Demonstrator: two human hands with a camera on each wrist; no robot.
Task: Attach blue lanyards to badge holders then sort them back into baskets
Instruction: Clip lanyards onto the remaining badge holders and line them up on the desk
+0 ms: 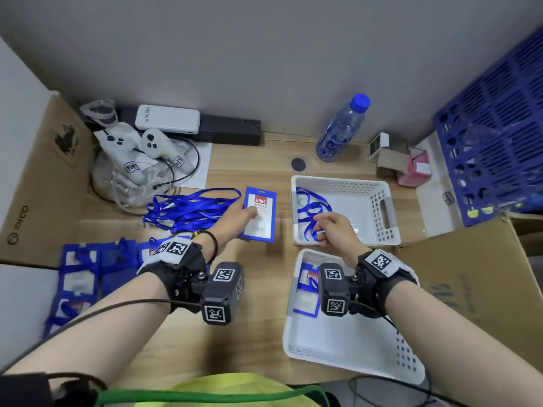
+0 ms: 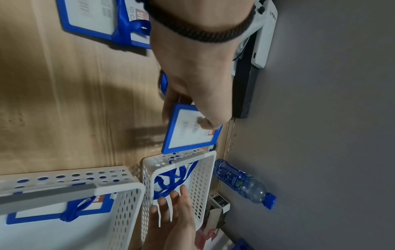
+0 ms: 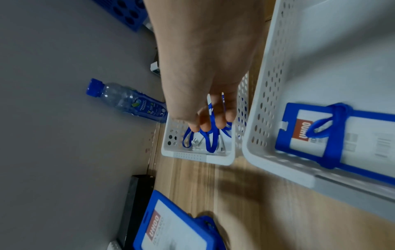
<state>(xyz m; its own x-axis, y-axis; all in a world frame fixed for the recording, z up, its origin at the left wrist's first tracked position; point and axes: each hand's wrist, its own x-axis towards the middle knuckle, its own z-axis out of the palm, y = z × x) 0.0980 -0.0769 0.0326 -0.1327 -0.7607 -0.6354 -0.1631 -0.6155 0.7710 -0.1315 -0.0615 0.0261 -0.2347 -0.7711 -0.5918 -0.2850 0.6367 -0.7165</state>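
Note:
My left hand (image 1: 239, 214) pinches a blue badge holder (image 1: 260, 214) with a red and white card, thumb on its face, just above the wooden desk; the same badge holder (image 2: 190, 133) shows in the left wrist view. My right hand (image 1: 332, 227) reaches into the far white basket (image 1: 379, 186) and its curled fingers (image 3: 205, 121) hold a blue lanyard (image 1: 308, 210). The near white basket (image 1: 352, 348) holds one badge holder with a lanyard attached (image 3: 333, 135).
A heap of loose blue lanyards (image 1: 188, 210) lies left of my left hand. Several badge holders (image 1: 85, 274) lie at the near left. A water bottle (image 1: 343, 127), game controllers (image 1: 132, 145), cardboard boxes (image 1: 41, 177) and a blue crate (image 1: 496, 136) ring the desk.

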